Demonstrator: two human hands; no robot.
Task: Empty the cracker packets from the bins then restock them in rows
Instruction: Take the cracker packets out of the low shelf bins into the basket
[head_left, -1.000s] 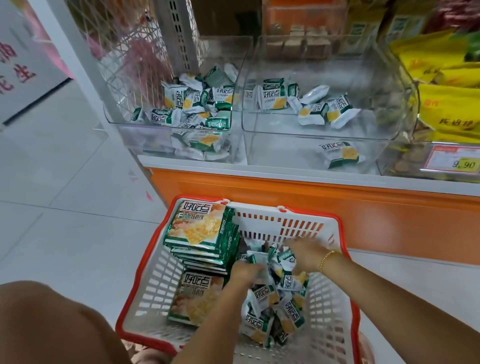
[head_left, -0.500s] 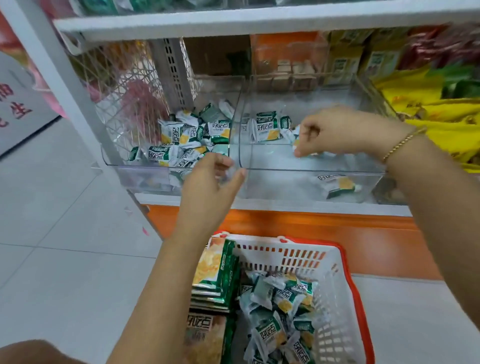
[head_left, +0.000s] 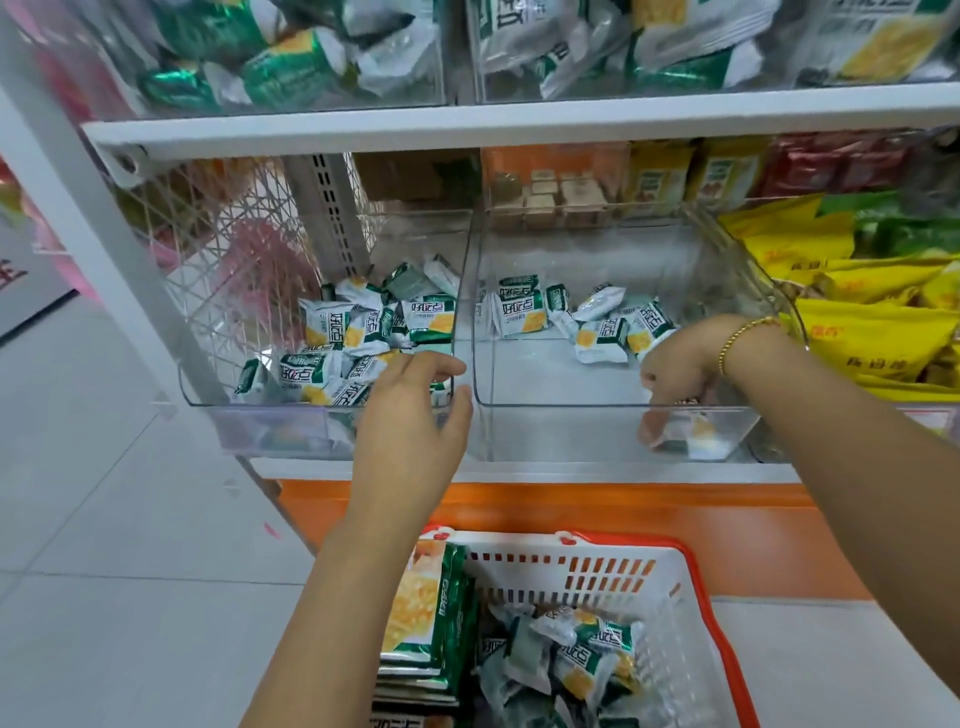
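head view: the lone packet (head_left: 695, 437) lies just under the right hand (head_left: 680, 370), whose fingers curl round it; left hand (head_left: 410, 421) hangs spread, empty.

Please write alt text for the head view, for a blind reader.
The right hand grips a cracker packet at the front of the right bin; the open left hand hovers at the left bin, above a basket.

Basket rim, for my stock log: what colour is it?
The basket rim is red; head view shows it best.
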